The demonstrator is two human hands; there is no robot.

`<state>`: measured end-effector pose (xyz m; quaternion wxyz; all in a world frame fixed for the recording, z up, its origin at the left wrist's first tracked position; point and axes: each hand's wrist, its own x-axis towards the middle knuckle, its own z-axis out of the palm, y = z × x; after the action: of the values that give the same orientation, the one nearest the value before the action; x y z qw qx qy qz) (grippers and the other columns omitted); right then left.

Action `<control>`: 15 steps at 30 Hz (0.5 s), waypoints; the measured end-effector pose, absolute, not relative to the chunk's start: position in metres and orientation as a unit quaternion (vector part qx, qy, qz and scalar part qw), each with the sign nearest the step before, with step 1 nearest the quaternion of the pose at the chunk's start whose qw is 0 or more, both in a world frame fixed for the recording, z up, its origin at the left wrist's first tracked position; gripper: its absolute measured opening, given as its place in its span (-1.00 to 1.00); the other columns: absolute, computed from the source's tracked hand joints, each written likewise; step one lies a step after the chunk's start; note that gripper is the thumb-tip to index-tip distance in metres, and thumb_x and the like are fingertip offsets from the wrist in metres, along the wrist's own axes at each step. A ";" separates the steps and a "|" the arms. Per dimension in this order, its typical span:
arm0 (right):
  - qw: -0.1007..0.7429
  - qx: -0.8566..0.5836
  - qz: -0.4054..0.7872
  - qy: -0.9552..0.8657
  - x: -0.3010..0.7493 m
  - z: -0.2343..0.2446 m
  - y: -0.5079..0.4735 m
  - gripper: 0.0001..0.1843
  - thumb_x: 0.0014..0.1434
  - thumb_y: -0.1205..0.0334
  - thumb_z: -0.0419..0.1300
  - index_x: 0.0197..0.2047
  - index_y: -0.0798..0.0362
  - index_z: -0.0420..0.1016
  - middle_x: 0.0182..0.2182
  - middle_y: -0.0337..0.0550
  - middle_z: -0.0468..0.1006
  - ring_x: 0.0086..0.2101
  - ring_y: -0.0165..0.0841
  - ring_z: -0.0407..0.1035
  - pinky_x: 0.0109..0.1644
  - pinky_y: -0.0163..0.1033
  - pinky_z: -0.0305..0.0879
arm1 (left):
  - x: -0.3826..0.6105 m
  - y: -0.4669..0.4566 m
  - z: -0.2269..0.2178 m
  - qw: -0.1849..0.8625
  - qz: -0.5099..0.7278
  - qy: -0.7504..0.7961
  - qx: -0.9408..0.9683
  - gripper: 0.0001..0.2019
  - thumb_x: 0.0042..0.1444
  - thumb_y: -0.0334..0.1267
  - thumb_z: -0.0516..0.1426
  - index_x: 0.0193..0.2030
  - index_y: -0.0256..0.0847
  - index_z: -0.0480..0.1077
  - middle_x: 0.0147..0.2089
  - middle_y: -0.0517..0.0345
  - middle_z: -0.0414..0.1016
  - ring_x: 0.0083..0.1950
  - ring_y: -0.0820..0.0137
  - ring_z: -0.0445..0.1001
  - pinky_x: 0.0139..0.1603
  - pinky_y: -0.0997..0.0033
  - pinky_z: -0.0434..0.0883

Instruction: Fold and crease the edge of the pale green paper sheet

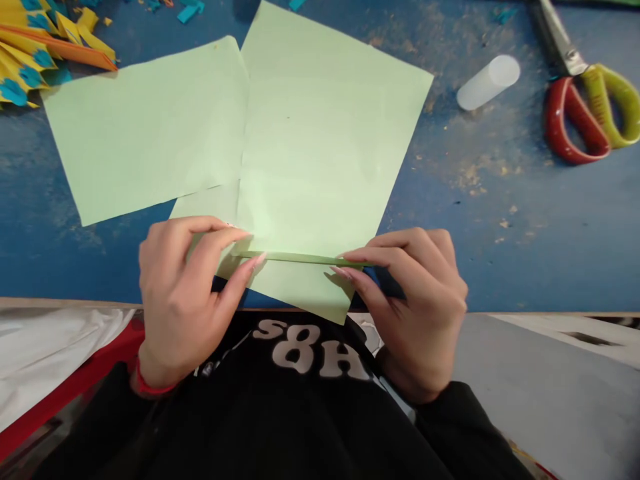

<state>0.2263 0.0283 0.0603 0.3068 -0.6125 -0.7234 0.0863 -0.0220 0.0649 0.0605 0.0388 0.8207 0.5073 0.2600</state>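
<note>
Pale green paper sheets (325,133) lie overlapping on the blue table in front of me. Across their near part runs a narrow folded green paper strip (300,257); whether it is separate or a sheet's folded edge, I cannot tell. My left hand (187,287) pinches its left end between thumb and fingers. At the other end, my right hand (415,293) pinches it the same way. Another pale green sheet (145,127) spreads out to the left, angled away from me.
Scissors (575,100) with red and yellow-green handles lie at the far right. Near them is a white translucent cylinder (489,83). Yellow, orange and blue folded paper (40,57) sits at the far left, with blue scraps (191,10) along the back. The table's edge (550,311) runs close to me.
</note>
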 end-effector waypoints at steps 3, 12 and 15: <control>0.277 -0.606 0.091 -0.740 0.215 0.064 0.035 -0.91 0.43 0.18 0.29 -0.13 0.00 0.57 -0.24 -0.09 0.58 -0.20 -0.18 0.33 -0.12 -0.05 0.22 | -0.024 0.068 0.059 0.074 0.261 0.536 0.800 -0.91 0.33 -0.22 0.33 -0.08 -0.08 0.54 -0.06 -0.01 0.52 0.01 0.09 0.54 0.01 -0.03 0.49; 0.163 -0.586 0.076 -0.790 0.197 0.065 0.057 -0.75 0.53 0.09 0.14 -0.22 -0.01 0.39 -0.29 -0.11 0.49 -0.23 -0.20 0.22 -0.15 -0.10 0.05 | -0.016 0.071 0.061 0.094 0.240 0.565 0.784 -0.81 0.32 -0.16 0.35 -0.21 -0.10 0.43 -0.14 0.07 0.41 -0.09 0.13 0.50 0.02 -0.08 0.33; 0.161 -0.588 0.073 -0.789 0.197 0.062 0.059 -0.68 0.54 0.03 0.11 -0.27 -0.02 0.34 -0.33 -0.14 0.45 -0.26 -0.21 0.17 -0.16 -0.10 0.01 | -0.015 0.072 0.064 0.101 0.217 0.575 0.783 -0.84 0.36 -0.19 0.30 -0.21 -0.11 0.41 -0.12 0.02 0.40 -0.07 0.07 0.46 0.02 -0.14 0.32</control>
<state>0.1975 0.0594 0.0618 0.1612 -0.5883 -0.7890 0.0728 -0.0145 0.0716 0.0639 0.1006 0.7827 0.5748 0.2165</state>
